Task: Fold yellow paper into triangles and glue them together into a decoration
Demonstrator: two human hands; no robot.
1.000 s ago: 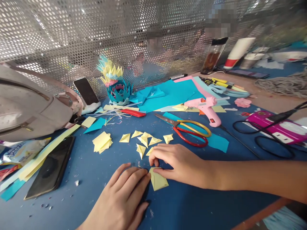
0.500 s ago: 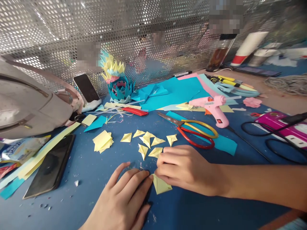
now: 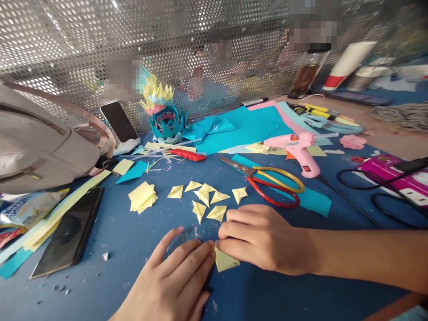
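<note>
A small yellow folded paper piece lies on the blue table near the front edge. My left hand lies flat beside it, fingertips touching its left edge. My right hand presses down on its top with bent fingers. Several finished yellow folded triangles lie just behind my hands, and a small stack of yellow paper squares sits further left.
Red and yellow scissors, a pink glue gun, a red utility knife and cyan paper sheets lie behind. A paper flower model stands at the mesh wall. A dark phone and a bag sit left.
Both hands have stayed on the yellow piece; my right hand's fingers have curled and pressed further down over it. The view has shifted slightly.
</note>
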